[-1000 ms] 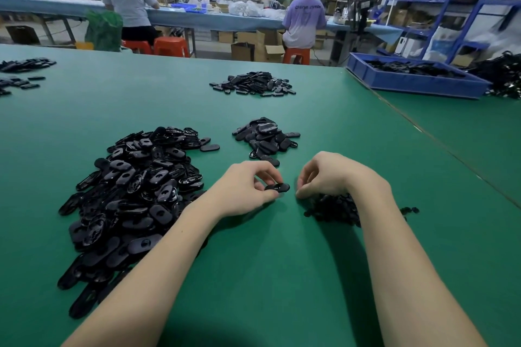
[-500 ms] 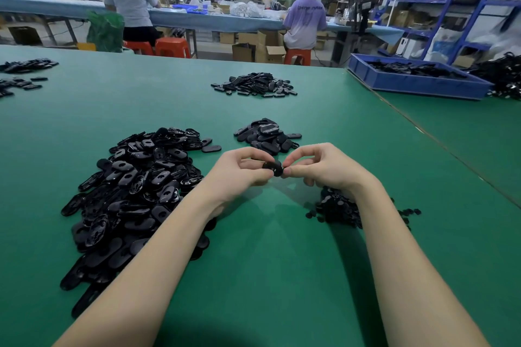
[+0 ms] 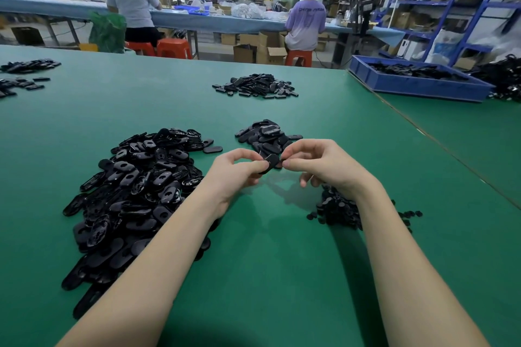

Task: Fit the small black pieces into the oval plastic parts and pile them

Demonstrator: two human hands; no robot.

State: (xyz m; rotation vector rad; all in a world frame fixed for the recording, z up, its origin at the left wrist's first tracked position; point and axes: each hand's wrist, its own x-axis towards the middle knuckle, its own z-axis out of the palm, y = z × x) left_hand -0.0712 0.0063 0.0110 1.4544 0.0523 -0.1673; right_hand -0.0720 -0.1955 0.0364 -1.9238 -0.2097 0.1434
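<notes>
a: where does it stand?

b: both hands meet at mid frame over the table [image 3: 282, 276]. the left hand [image 3: 236, 170] pinches one oval part [image 3: 271, 163] by its near end, and the right hand [image 3: 318, 162] pinches the other end, thumb and forefinger closed on it. looks like a fitting in progress.

a: done versus left?

b: i'd judge it early. the big pile [image 3: 132, 191] at left, mostly showing open cut-outs, reads as unfitted stock. the small pile [image 3: 267, 135] just above the hands is probably the finished ones, and it's far smaller. the small pieces [image 3: 335, 210] heap at lower right, partly under the right wrist.

a: is the piece seated?

b: can't tell. the fingers cover the middle of the oval, and black on black hides any seam. whether the right hand holds a small piece is hidden too. the far pile [image 3: 255, 86] at upper centre is too distant to sort, and the piles at the upper left edge are cut off.
</notes>
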